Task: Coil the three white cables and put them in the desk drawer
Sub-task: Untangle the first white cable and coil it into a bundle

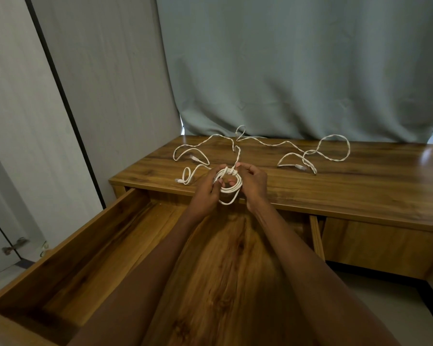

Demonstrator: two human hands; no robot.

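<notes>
While both forearms are reaching up from the bottom of the frame, the two hands are meeting at the centre, just above the front edge of the tabletop (335,176). The left hand (208,188) is curling its fingers around the left side of a coil (229,182) of white cable, with the thumb pressing at the inner rim. The right hand (254,183) is closing on the right side of the same coil, its thumb and forefinger pinching the spot at the top where a few turns are wrapping across the loops. From that pinch a twisted tail (237,156) of the cable is running up toward the upper middle of the tabletop (it is joining the loose strands there, and I cannot tell which strand it belongs to).

Loose white cable is lying on the tabletop on both sides. To the left of the hands, a strand (193,152) is looping around, ending in a small plug near the tabletop's front left corner. To the right, another strand (333,148) is forming an open loop, well apart from the hands.

The drawer (90,236) is standing pulled out in the lower left of the frame, under the arms. A grey-green curtain (298,71) is hanging behind the tabletop.
</notes>
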